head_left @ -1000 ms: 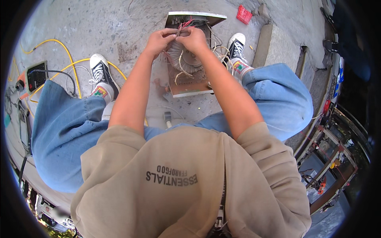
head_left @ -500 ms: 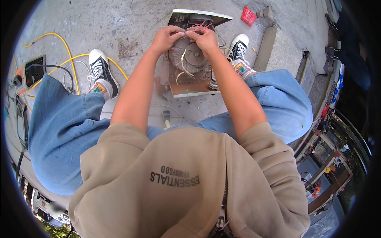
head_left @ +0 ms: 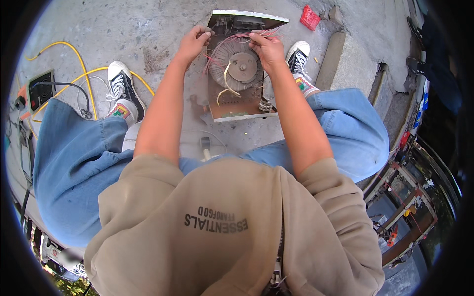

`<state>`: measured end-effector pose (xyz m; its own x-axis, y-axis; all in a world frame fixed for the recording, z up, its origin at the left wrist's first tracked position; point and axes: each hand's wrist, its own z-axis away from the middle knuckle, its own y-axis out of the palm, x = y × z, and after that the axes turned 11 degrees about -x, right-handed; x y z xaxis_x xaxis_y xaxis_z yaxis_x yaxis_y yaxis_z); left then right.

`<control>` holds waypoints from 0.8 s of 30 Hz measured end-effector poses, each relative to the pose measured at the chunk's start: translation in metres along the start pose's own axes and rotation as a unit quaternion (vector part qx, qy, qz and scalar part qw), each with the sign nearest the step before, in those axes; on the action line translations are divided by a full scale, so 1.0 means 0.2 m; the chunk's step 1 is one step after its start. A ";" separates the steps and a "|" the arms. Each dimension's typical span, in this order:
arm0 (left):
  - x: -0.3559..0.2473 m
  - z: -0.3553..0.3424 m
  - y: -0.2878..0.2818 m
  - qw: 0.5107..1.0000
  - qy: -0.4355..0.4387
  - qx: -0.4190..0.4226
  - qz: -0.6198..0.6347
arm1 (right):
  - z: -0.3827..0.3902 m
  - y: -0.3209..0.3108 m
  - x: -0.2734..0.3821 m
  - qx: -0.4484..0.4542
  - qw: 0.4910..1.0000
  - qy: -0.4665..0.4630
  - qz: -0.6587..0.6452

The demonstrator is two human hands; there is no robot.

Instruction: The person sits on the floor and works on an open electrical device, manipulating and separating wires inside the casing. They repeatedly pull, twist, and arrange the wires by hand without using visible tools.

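An opened metal-framed device [head_left: 247,116] lies on the ground between my feet. In it sits a round toroidal transformer [head_left: 224,74] with a metal disc at its centre and pale yellowish leads [head_left: 226,81] over its face. Thin pink and red wires [head_left: 232,37] stretch in a loose bundle across its far side. My right hand [head_left: 269,51] pinches these wires between thumb and fingers at the far right. At the far left of the device, my left hand [head_left: 193,45] is closed in a pinch. What lies between its fingertips is too small to make out.
Yellow cable [head_left: 81,66] winds over the concrete at left, near a black socket panel [head_left: 41,90]. A dark-handled tool [head_left: 205,144] lies near me. At the far right are a red packet [head_left: 310,18] and a concrete block [head_left: 330,60]. Another person's feet [head_left: 414,65] stand farther right.
My hands have moved apart, the left one leftward and the right one to the right. The pink wires, bunched at my fingers before, now spread across the transformer.
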<state>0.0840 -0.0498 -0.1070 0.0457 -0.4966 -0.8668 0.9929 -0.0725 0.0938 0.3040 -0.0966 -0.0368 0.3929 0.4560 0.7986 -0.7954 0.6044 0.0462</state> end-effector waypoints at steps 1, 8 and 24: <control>-0.04 -0.03 -0.03 0.999 0.006 0.019 -0.048 | 0.03 0.03 0.00 0.032 0.999 -0.013 0.015; -0.24 0.06 0.07 0.869 0.294 0.116 -0.380 | 0.07 0.06 -0.03 0.082 0.978 -0.090 0.169; -0.10 0.13 0.05 0.787 0.474 -0.034 -0.394 | 0.06 0.08 -0.11 0.094 0.964 -0.152 0.196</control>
<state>0.0893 -0.0634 -0.0759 -0.5580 0.5497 -0.6217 0.7557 0.0271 -0.6544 0.2763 -0.1042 -0.0466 -0.0857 0.3960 0.9143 -0.9358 0.2830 -0.2103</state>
